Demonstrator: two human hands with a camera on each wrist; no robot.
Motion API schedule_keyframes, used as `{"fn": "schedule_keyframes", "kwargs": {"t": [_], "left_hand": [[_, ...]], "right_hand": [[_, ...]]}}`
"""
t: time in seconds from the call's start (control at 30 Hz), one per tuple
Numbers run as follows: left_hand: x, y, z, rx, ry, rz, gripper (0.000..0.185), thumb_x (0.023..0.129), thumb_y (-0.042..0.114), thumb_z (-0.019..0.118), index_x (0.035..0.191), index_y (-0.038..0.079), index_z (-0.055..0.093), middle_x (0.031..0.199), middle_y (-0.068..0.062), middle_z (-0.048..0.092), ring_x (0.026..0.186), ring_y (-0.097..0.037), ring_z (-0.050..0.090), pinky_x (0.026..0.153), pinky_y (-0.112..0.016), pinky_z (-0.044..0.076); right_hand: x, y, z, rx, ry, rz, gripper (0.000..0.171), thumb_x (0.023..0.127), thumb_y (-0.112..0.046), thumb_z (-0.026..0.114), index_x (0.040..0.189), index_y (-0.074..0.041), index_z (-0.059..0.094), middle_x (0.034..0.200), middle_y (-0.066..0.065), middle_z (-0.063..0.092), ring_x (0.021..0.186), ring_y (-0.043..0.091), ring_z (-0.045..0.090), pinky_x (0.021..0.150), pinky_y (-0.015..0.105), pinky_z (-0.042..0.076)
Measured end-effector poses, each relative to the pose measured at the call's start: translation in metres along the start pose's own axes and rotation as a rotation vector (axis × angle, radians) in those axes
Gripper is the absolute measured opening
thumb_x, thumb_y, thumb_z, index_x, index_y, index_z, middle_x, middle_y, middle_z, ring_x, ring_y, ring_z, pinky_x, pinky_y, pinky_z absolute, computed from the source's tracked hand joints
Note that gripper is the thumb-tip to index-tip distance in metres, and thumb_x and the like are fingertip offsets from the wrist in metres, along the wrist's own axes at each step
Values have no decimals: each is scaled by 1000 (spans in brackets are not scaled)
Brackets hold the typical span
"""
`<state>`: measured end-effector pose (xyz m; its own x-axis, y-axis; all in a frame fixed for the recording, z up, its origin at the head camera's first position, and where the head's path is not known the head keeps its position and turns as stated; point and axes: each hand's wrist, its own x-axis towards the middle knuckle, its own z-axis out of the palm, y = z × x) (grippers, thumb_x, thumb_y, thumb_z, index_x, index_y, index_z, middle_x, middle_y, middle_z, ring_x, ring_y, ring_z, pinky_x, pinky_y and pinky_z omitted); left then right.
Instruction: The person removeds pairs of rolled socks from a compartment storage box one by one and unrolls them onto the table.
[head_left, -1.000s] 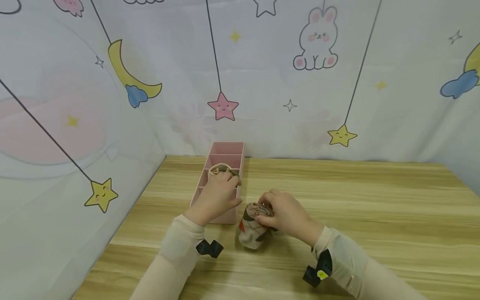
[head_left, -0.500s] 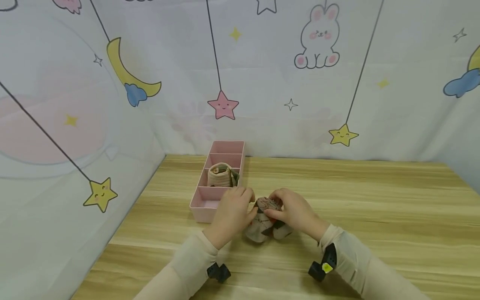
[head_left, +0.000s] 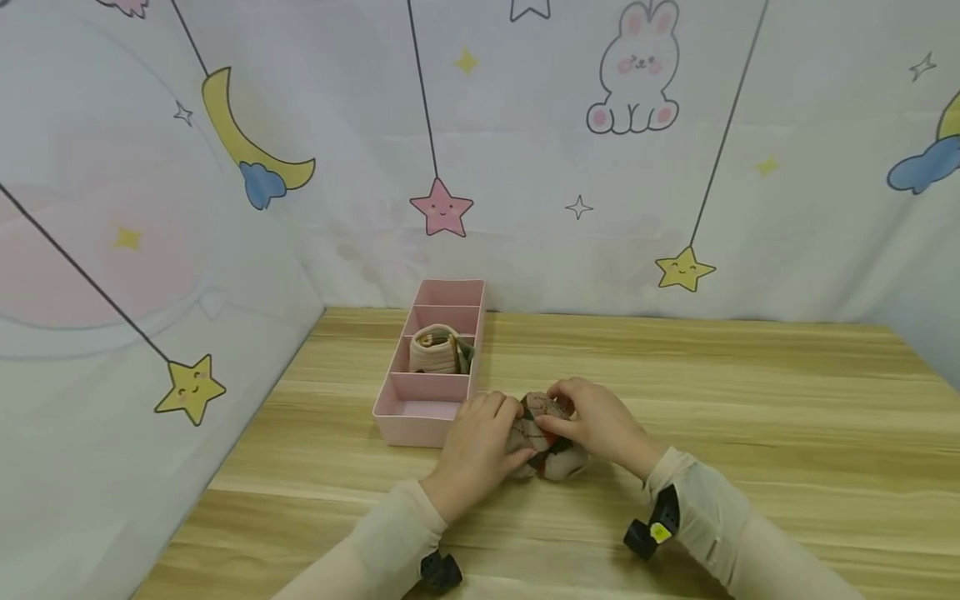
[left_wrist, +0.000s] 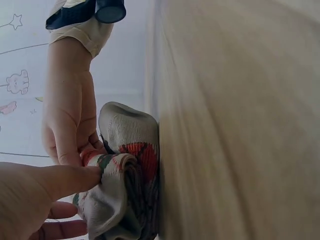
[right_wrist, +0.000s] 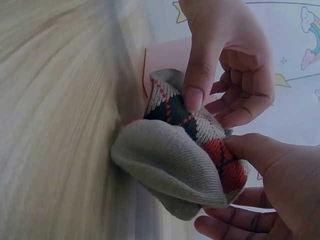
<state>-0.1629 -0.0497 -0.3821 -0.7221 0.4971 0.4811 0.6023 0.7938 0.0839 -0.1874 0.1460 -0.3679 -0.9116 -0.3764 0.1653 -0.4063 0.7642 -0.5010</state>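
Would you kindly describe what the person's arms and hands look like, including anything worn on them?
Both hands, left hand and right hand, are bare. Long cream sleeves cover both arms to the wrists. Each wrist carries a small black camera mount; the right one bears a yellow mark.

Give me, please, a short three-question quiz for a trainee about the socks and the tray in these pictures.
1. True or false: both hands hold the rolled sock on the table.
2. Counting from the near end of the pink tray, which compartment holds the beige sock?
3. The rolled sock lies: A) in the tray, B) right of the tray's near end, C) against the back curtain.

Key: 1 true, left hand and right hand both pinch it. 2 the second. 3 B.
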Motion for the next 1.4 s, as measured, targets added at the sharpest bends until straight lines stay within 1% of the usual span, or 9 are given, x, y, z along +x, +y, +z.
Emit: {"fn": "schedule_keyframes", "kwargs": {"t": [0.2, 0.33, 0.53, 0.7, 0.93, 1.03, 1.17, 1.27, 1.4], "left_hand": [[1, -4, 6, -34, 12, 37, 39, 74, 33, 82, 100, 16, 59, 99, 2, 63, 93, -17, 58, 91, -35, 45], [3, -6, 8, -71, -3, 46, 35, 77, 29, 80, 104, 17, 62, 104, 4, 66, 97, -18, 59, 93, -36, 45], [8, -8, 9, -89, -39, 57, 31, 80, 27, 77, 106, 17, 64, 107, 5, 68, 97, -16, 58, 90, -35, 44], [12, -8, 8, -67, -40, 74, 28, 80, 24, 76, 105, 17, 65, 106, 5, 68, 98, -15, 59, 87, -32, 44], [12, -7, 7, -19, 15, 129, 8, 88, 25, 69, 93, 20, 69, 98, 4, 65, 96, -15, 58, 88, -31, 44], [12, -6, 7, 22, -3, 166, 18, 88, 37, 67, 89, 19, 68, 99, 4, 63, 97, -14, 56, 89, -31, 43], [11, -6, 7, 99, -30, 198, 33, 83, 50, 69, 92, 18, 66, 101, 3, 62, 100, -15, 55, 95, -32, 41], [11, -7, 6, 160, -34, 202, 40, 79, 51, 71, 99, 17, 63, 103, 3, 62, 103, -16, 54, 98, -33, 40], [10, -9, 5, 202, -69, 199, 40, 80, 47, 72, 106, 18, 61, 107, 4, 62, 107, -17, 54, 102, -36, 38]], "right_hand": [[2, 7, 1, -29, -9, 5, 44, 88, -33, 68, 120, -3, 61, 102, 10, 65, 85, 19, 63, 72, 33, 53], [1, 12, 3, -64, 24, -27, 46, 87, -32, 70, 123, -5, 60, 108, 11, 63, 93, 24, 64, 75, 37, 54], [1, 21, 4, -105, 98, -173, 34, 84, -22, 74, 114, -11, 66, 117, 10, 62, 108, 28, 60, 88, 43, 52], [0, 29, 3, -119, 102, -279, 29, 85, -18, 73, 112, -10, 68, 123, 10, 63, 115, 29, 58, 94, 44, 49], [-3, 37, 4, -47, 57, -266, 34, 88, -22, 70, 119, -8, 65, 122, 9, 65, 115, 28, 59, 96, 46, 48], [-4, 40, 7, -27, 52, -246, 35, 89, -24, 68, 120, -8, 64, 122, 9, 65, 116, 29, 58, 97, 47, 47], [-6, 42, 9, -17, 55, -220, 36, 90, -28, 67, 120, -10, 63, 122, 9, 64, 116, 29, 57, 96, 48, 47], [-8, 41, 11, -34, 68, -216, 38, 88, -32, 69, 118, -10, 63, 119, 8, 64, 113, 28, 58, 94, 47, 48], [-10, 39, 13, -75, 73, -224, 41, 84, -36, 72, 115, -9, 65, 114, 7, 64, 109, 27, 59, 92, 45, 49]]}}
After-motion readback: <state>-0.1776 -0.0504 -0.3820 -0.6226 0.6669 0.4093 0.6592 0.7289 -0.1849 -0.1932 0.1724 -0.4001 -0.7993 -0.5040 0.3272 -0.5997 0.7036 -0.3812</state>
